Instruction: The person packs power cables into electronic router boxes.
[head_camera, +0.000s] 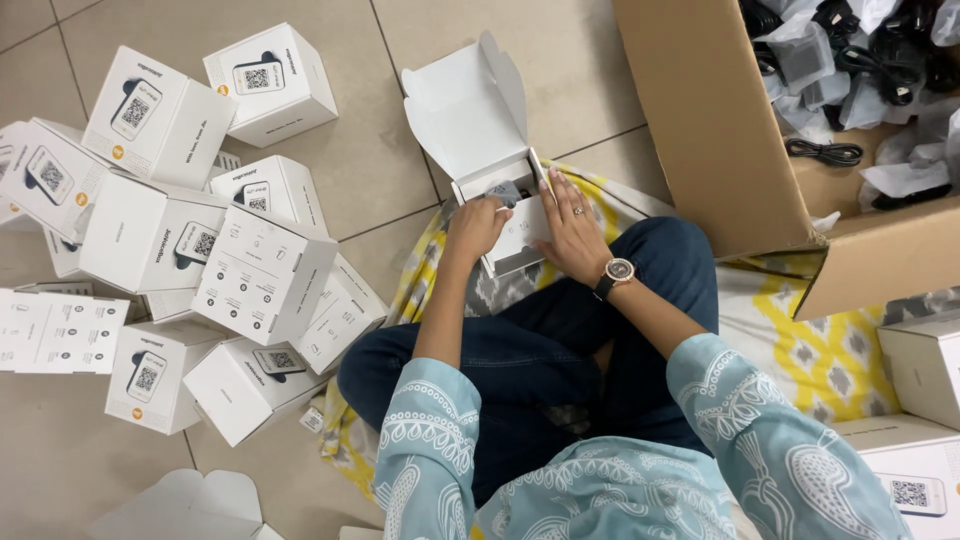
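Sitting cross-legged on a yellow patterned mat (830, 370) over tiled floor (380, 160), the person keeps the big cardboard carton (720, 130) of bagged cables right of the small open white box (490, 150). Left of it, a heap of closed boxes (200, 250). Left hand (478, 226) curls into the box, contents unclear; right hand (572, 228) lies flat, steadying its side.

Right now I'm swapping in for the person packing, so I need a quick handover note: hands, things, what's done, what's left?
Left hand presses a grey item into the open white box on the lap.
Right hand steadies the box's side.
Lid flap stands open, not yet closed.
Closed white boxes are heaped on the floor to the left.
The large carton to the right holds bagged black cables.
Left: close this box.
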